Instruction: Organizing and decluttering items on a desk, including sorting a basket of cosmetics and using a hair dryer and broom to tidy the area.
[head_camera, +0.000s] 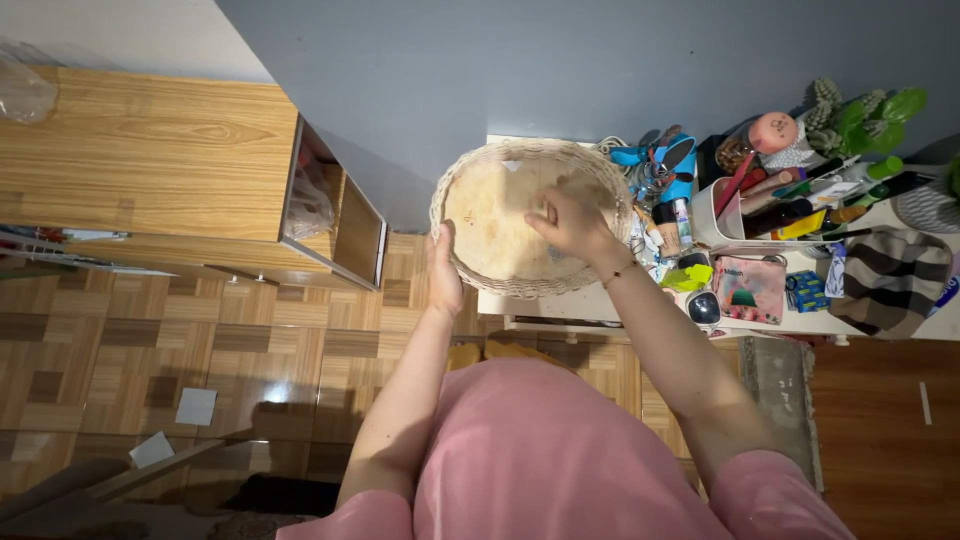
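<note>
While left hand (442, 272) fingers clamp wicker basket (490, 215) rim, right hand (572, 222) fingers spread inside

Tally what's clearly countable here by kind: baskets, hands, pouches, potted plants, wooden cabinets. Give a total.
Wicker basket: 1
Hands: 2, left hand gripping the basket rim, right hand inside it
Pink pouch: 1
Green potted plant: 1
Wooden cabinet: 1
Total: 6
The small items crowded on the white table are too jumbled to count.

home bedroom, cluttered vanity table (800, 322) (cosmetics)
</note>
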